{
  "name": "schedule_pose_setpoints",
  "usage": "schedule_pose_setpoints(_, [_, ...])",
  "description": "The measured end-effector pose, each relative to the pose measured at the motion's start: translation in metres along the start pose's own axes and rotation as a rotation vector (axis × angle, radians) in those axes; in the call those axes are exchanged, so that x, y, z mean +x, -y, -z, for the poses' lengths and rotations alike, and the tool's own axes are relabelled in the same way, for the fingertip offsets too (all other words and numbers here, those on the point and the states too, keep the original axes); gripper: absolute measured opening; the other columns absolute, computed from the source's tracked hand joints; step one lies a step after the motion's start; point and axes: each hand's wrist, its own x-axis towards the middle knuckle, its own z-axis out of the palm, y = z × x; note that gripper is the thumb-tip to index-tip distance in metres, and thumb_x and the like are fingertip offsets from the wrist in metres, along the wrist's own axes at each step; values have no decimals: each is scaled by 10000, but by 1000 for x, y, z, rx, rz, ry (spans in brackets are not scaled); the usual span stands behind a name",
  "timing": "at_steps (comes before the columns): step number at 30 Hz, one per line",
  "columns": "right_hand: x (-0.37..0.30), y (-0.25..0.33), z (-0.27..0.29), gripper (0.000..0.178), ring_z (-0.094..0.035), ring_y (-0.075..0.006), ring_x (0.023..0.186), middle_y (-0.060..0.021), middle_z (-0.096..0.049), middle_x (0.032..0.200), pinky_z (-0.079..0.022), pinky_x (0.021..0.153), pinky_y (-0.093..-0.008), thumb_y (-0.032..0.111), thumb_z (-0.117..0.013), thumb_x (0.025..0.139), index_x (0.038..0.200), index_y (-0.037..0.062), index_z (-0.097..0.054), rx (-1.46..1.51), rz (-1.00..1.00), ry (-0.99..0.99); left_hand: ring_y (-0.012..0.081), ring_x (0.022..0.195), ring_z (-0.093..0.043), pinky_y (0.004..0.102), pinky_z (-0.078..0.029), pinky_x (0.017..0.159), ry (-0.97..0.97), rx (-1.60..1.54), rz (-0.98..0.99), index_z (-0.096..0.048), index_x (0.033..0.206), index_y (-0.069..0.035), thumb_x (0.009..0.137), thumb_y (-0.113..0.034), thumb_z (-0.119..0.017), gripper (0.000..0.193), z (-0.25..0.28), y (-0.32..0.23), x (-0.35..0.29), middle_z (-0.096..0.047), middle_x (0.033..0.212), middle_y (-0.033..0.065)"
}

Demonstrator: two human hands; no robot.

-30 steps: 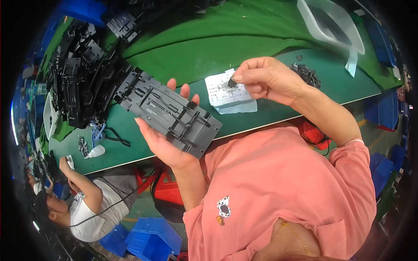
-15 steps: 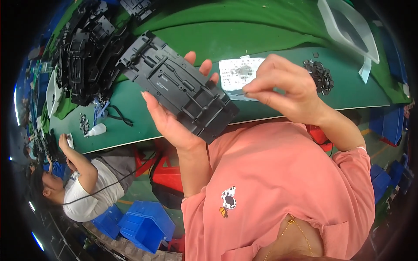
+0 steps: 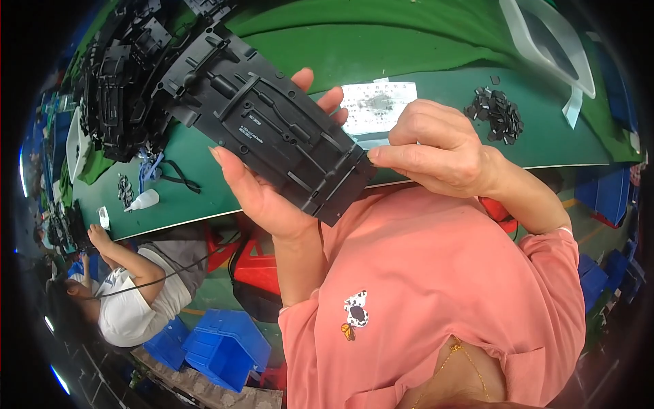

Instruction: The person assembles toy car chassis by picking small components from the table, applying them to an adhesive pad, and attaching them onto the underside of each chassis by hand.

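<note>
A long black plastic panel [image 3: 272, 129] with raised ribs and clips lies tilted across my left hand [image 3: 262, 204]. The thumb presses on its near edge, and the fingertips show beyond its far edge. My right hand [image 3: 439, 146] is pinched, its thumb and fingertip touching the right end of the panel; whatever they hold there is hidden. Behind my hands a printed white sheet [image 3: 383, 102] lies on the green table [image 3: 436, 88]. To the right sits a pile of small flat black pieces [image 3: 503, 119].
A stack of similar black panels [image 3: 116, 88] stands at the left. A white tray [image 3: 555, 48] is at the far right. A small white bottle [image 3: 144, 199] lies near the table's left edge. Another person [image 3: 143, 293] works at the left, near blue bins [image 3: 228, 347].
My right hand has moved left, bringing its pinched fingertips from beside the panel onto its right end. A thin dark piece seen in them earlier is now hidden. The panel has shifted slightly left.
</note>
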Motion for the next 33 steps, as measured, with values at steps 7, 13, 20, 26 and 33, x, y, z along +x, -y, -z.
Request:
schedule_pose_setpoints(7, [-2,-1,-1,158,-520,-202,608,-42,-524,717,-417,512,-314,22,-653,667,821,31,-617,-12,21,26,408,1061,-559,466,-502,859,-23,121,-13,-305,1375,-8,892,-656,-251,810,-4,0,-1,-442,1289,262])
schedule_pose_setpoints(13, [-2,-1,-2,137,-522,-200,631,-40,-522,733,-421,529,-315,56,-629,686,820,33,-612,-17,39,58,407,1038,-574,464,-510,851,52,105,-14,-298,1375,1,886,-664,-264,826,-2,2,-1,-437,1287,274])
schedule_pose_setpoints(20, [-4,0,-8,178,-525,-206,615,-49,-536,738,-422,521,-310,34,-679,680,848,39,-621,16,12,-16,431,1052,-558,493,-502,861,124,10,-98,-252,1396,-3,868,-679,-312,860,5,1,-3,-378,1330,294])
schedule_pose_setpoints(26, [0,29,6,98,-506,-75,615,-22,-579,728,-404,538,-227,108,-631,856,865,10,-642,589,-955,-6,482,1102,-498,524,-513,845,275,-27,-231,-166,1422,-23,824,-681,-437,929,7,-4,-8,-291,1367,325])
schedule_pose_setpoints(33, [-4,28,-10,185,-484,-46,647,10,-557,688,-388,573,-201,155,-567,910,833,-3,-623,1037,-1161,98,474,1093,-499,523,-539,803,341,109,-167,-173,1375,84,773,-718,-479,1049,12,-2,-14,-322,1319,352])
